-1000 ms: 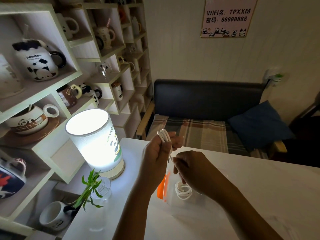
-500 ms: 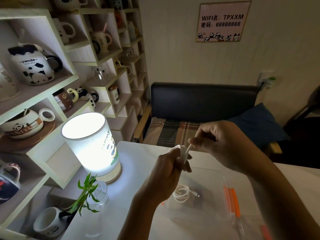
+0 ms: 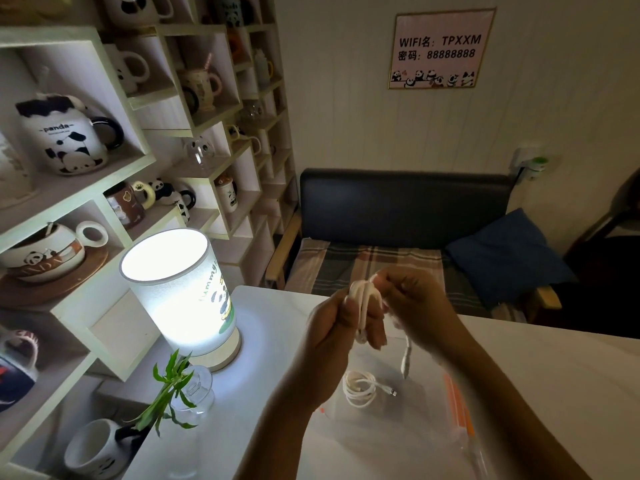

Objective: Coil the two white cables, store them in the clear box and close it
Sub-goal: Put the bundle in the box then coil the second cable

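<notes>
My left hand (image 3: 341,329) grips a bundle of loops of one white cable (image 3: 362,306) above the white table. My right hand (image 3: 420,308) pinches the same cable at the top of the loops; its loose plug end (image 3: 406,363) hangs below. A second white cable (image 3: 362,388), coiled, lies inside the clear box (image 3: 415,438), which stands open on the table under my hands. Orange latches (image 3: 457,403) show at the box's right side.
A lit cylinder lamp (image 3: 180,289) stands at the table's left. A small plant in a glass vase (image 3: 180,386) sits before it. Shelves of panda mugs (image 3: 65,136) fill the left. A dark sofa (image 3: 401,209) with a blue cushion lies beyond the table.
My right hand rose from the box, drew the cable out sideways, then came back to the loops in my left hand. The view shifted slightly downward.
</notes>
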